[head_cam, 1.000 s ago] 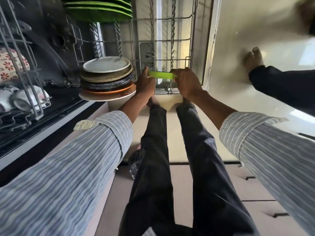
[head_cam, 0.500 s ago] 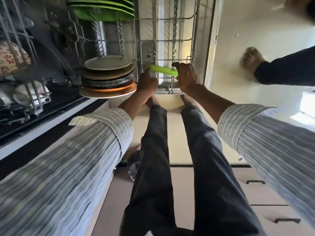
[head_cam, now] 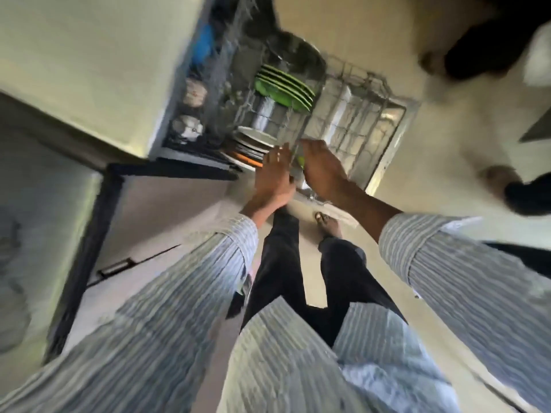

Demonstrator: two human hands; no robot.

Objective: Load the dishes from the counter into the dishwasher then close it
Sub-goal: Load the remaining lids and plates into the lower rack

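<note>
My striped sleeves fill the near view, with my dark trousers and one foot on the pale floor below. To my left runs the surface, blurred, its dark edge leading toward the dishwasher.

Past the cuffs, my two hands meet over the front edge of the pulled-out lower rack. My left hand reaches forward with its fingers fairly straight and close together. My right hand is just beside it, back up, fingers bent down. Between the two shows a sliver of green plate; through the blur I cannot tell which fingers actually hold it.

Just left of my hands a stack of plates, white over orange, stands in the rack. Farther in, a row of green plates stands on edge. Cups sit in the upper rack on the left.

Far right, another person's dark legs and feet stand on the floor.
</note>
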